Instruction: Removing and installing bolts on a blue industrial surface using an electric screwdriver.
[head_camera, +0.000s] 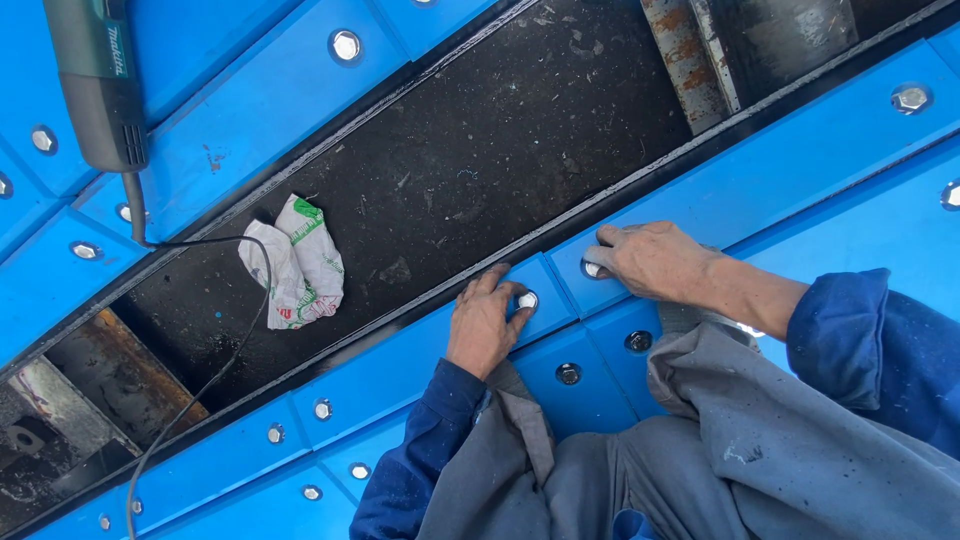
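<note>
1. A long dark trough (470, 170) runs on a slant from the lower left of the frame to the upper right, walled on both sides by blue panels (400, 365). Its black floor is dusty and scuffed.
2. Lying in the trough, left of centre, is a crumpled white wrapper (295, 262) with green and red print; nothing else loose lies in it that I can make out.
3. A black cable (205, 385) crosses the trough floor just beside the wrapper and leads up to a green power tool (95, 80) resting on the blue panels in the upper left corner.
4. The left hand (485, 325), at centre frame, lies on the lower blue panel with its fingers curled closely around a shiny bolt head (526, 299); thumb and forefinger touch it, the gap between them narrow.
5. The right hand (650, 262), just right of centre, presses fingertips down onto a second bolt (592, 269) at the panel's edge; the bolt is mostly covered, so I cannot tell whether it is pinched or only touched.
6. More bolts (345, 45) stud the blue panels all round.
</note>
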